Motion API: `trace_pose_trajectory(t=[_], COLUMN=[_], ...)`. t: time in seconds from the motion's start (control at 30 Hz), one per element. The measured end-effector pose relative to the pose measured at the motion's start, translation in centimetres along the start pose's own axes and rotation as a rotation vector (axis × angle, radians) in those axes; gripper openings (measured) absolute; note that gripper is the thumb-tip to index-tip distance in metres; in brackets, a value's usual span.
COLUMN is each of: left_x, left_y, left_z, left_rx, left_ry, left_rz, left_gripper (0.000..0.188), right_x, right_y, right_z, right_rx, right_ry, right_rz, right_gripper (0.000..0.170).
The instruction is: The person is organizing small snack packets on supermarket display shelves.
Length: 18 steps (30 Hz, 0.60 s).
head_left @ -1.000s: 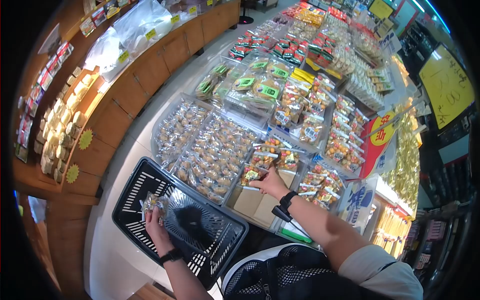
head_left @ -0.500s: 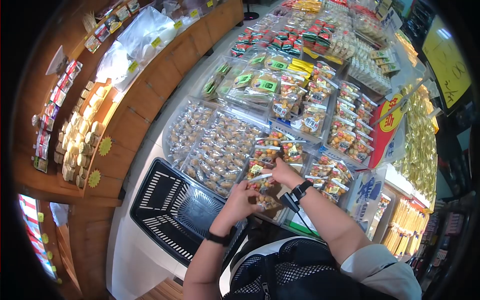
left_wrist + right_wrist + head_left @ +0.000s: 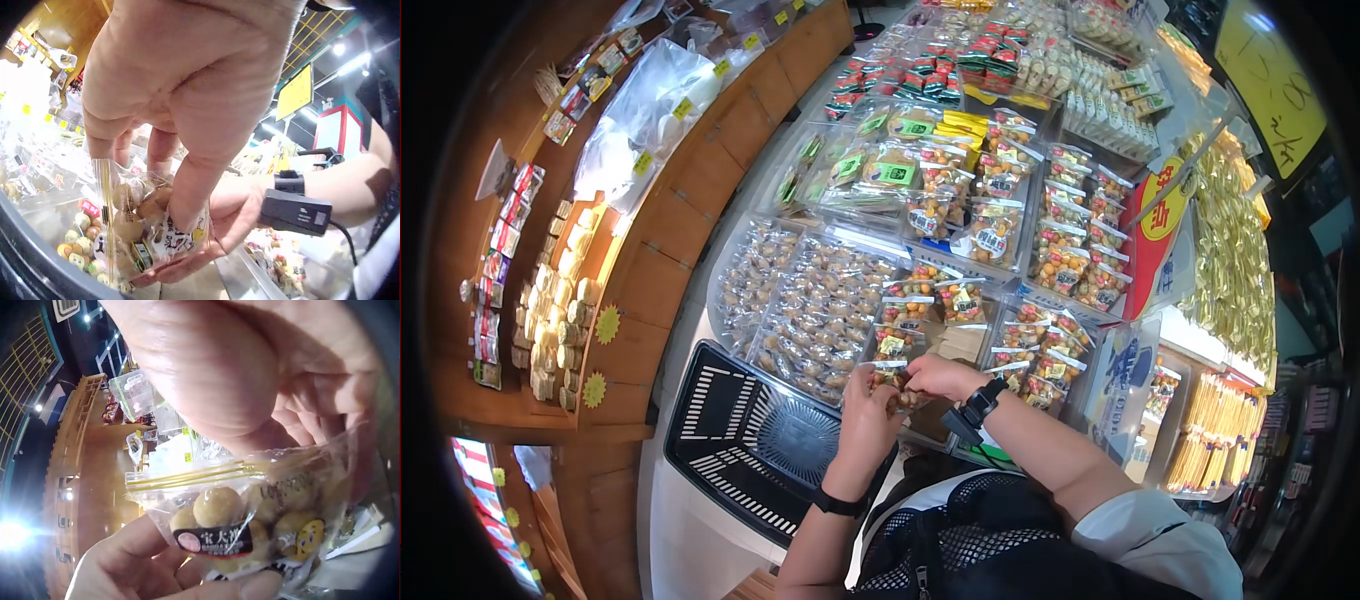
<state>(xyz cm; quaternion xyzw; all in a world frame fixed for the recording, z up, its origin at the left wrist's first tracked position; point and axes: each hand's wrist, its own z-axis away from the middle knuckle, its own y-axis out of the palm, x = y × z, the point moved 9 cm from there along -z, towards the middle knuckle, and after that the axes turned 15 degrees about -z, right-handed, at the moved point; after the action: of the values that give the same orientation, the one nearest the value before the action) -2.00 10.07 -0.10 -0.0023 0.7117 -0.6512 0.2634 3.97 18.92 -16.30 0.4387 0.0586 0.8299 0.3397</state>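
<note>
A small clear zip-top bag [image 3: 215,509] of round tan snack balls is between my two hands. My left hand [image 3: 868,420] grips it, the thumb across its printed front in the left wrist view. The right hand [image 3: 948,378] holds the bag from the other side; in the left wrist view its fingers [image 3: 187,269] reach under the bag's lower edge. In the head view the hands mostly hide the bag, over the front part of a divided compartment [image 3: 962,343] with a cardboard bottom. Several similar bags [image 3: 908,312] of coloured snack balls lie at its back and left.
A black slotted shopping basket [image 3: 795,440] stands left of my hands. Beside the compartment are small wrapped snacks [image 3: 830,300] on the left and more snack-ball bags [image 3: 1040,350] on the right. A wooden counter [image 3: 650,270] runs along the left, across the aisle.
My left hand let go of a bag it held over the basket and moved right to the compartment. Both hands now hold one bag, drawn a little toward my body.
</note>
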Motion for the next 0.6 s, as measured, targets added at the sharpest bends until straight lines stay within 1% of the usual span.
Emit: trace_pose_trajectory(t=[0.03,0.07,0.1,0.13,0.17,0.23,0.3,0.33,0.4,0.43,0.47,0.5,0.57,0.6], left_x=[-0.1,0.0,0.3,0.6,0.9,1.0,1.3,1.5,1.9,2.4,2.9,3.1,3.1,3.1], left_y=[0.0,0.2,1.0,1.8,2.0,2.6,2.3,2.1,2.0,2.7,3.5,4.0,5.1,5.1], left_z=[0.4,0.8,1.2,1.5,1.7,2.2,2.3,2.3,2.3,2.5,2.7,2.8,3.2,3.2], left_rx=[-0.009,-0.009,0.047,0.102,0.098,0.140,0.136,0.151,0.161,0.202,0.244,0.241,0.243,0.244], left_ry=[0.003,-0.001,-0.015,-0.031,-0.040,-0.013,-0.025,-0.063,-0.097,-0.139,-0.182,-0.182,-0.154,-0.158], left_rz=[-0.004,-0.005,0.060,0.127,0.131,0.189,0.209,0.257,0.308,0.381,0.452,0.450,0.592,0.587], left_gripper=[0.034,0.034,0.034,0.035,0.035,0.036,0.037,0.037,0.038,0.038,0.039,0.039,0.037,0.037], right_x=[-0.2,-0.2,1.2,3.9,6.0,9.8,13.0,13.0,14.1,13.4,12.0,10.9,10.4,10.2], right_y=[0.2,-0.2,0.0,-0.4,-1.4,-5.7,-9.1,-9.6,-11.1,-12.1,-13.5,-14.4,-14.4,-14.3], right_z=[0.0,-0.5,0.5,2.5,3.5,4.4,7.0,7.3,8.6,7.7,6.2,5.1,4.2,4.1], right_rx=[-0.008,0.002,0.007,-0.092,-0.191,-0.465,-0.773,-0.771,-0.917,-0.918,-0.907,-0.890,-0.894,-0.904], right_ry=[0.033,0.017,0.021,0.038,0.053,-0.083,-0.169,-0.171,-0.270,-0.272,-0.304,-0.335,-0.361,-0.384], right_rz=[0.016,0.033,0.035,0.155,0.278,0.583,0.782,0.790,0.808,0.812,0.655,0.498,0.457,0.417], right_gripper=[0.008,0.010,0.010,0.014,0.017,0.027,0.037,0.037,0.038,0.038,0.039,0.039,0.037,0.036])
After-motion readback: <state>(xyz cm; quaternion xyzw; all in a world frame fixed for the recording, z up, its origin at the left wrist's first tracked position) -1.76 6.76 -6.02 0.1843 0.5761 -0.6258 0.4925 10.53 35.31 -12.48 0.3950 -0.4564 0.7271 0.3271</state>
